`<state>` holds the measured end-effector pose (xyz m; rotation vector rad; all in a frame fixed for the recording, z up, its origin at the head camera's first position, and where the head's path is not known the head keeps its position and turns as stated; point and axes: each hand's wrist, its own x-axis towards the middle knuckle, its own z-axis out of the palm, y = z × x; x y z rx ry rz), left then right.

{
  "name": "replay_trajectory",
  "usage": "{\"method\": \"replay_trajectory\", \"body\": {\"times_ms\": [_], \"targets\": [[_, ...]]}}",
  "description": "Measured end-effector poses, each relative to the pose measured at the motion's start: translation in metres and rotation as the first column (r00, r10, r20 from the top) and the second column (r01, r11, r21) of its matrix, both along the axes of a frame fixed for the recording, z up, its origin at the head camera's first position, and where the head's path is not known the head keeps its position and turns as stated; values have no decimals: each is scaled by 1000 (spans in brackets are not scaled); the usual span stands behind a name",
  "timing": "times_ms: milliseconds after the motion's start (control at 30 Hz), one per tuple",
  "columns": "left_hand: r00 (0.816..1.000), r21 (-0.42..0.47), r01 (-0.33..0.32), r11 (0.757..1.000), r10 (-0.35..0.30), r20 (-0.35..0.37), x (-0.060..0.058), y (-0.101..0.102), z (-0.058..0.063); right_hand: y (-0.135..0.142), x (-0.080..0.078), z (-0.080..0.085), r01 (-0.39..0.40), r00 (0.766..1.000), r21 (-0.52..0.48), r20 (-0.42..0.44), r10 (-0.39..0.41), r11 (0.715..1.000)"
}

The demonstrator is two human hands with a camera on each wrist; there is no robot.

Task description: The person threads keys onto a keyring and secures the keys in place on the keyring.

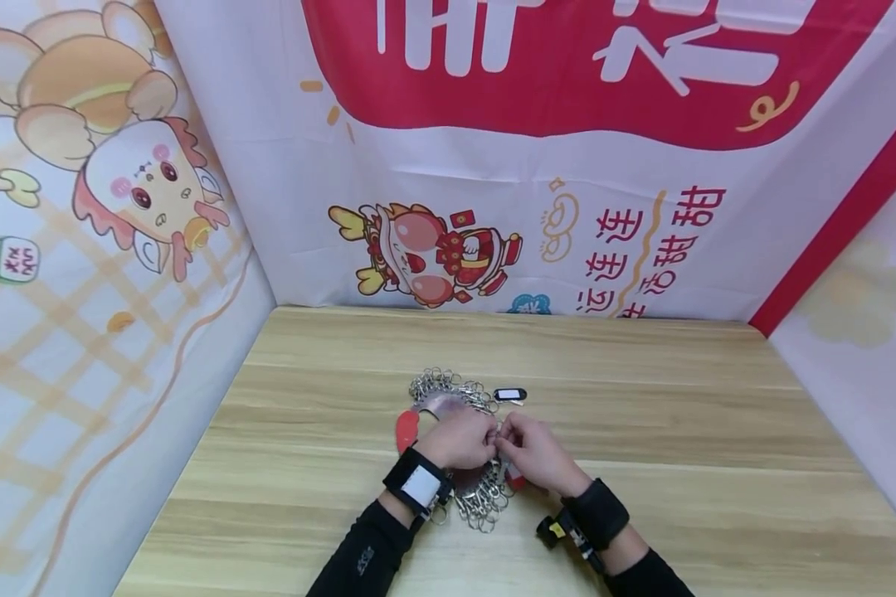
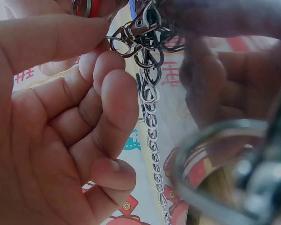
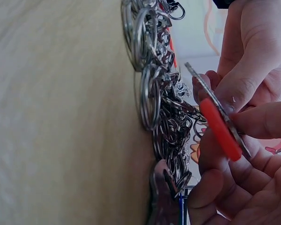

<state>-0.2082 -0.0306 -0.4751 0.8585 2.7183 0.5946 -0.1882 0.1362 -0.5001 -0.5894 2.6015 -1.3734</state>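
Note:
A round shiny metal rack, hung about its rim with many key rings, lies on the table, partly hidden by both hands. My left hand reaches over it; in the left wrist view its thumb and index finger pinch a small metal ring on a clasp. My right hand is right beside it, fingertips close to the left ones. In the right wrist view it holds a key, seen edge-on, with a red key tag against it.
A black key tag with a white label lies just behind the rack. On the rack's left side is a red piece. The wooden table meets printed cloth walls at the back and sides.

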Motion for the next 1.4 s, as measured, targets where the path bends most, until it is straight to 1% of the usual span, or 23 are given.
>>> {"method": "replay_trajectory", "body": {"times_ms": [100,300,533,700,800,967,1133,1300,1400], "targets": [[1000,-1,-10,1000,10,-9,1,0,-2,0,0,0,-2,1000,-5,-5,2,1000],[1000,6,-19,1000,19,13,1,-1,0,-1,0,0,8,1000,3,-10,-8,1000],[999,39,-29,999,27,32,0,-1,2,-1,0,2,69,998,17,11,-69,997],[998,43,-49,998,47,39,0,0,1,-1,1,4,85,996,24,8,-86,996],[998,59,-44,997,42,46,0,-2,0,-1,1,5,100,995,29,19,-100,995],[999,77,-14,997,11,32,1,-3,0,0,2,4,101,995,41,4,-101,994],[1000,50,2,999,-3,21,3,-2,3,0,2,3,93,996,63,-11,-92,994],[1000,15,11,1000,-11,-17,3,0,4,0,2,4,92,996,70,-21,-91,993],[999,2,11,1000,-11,-38,2,0,4,-1,3,6,76,997,75,-26,-74,994]]}}
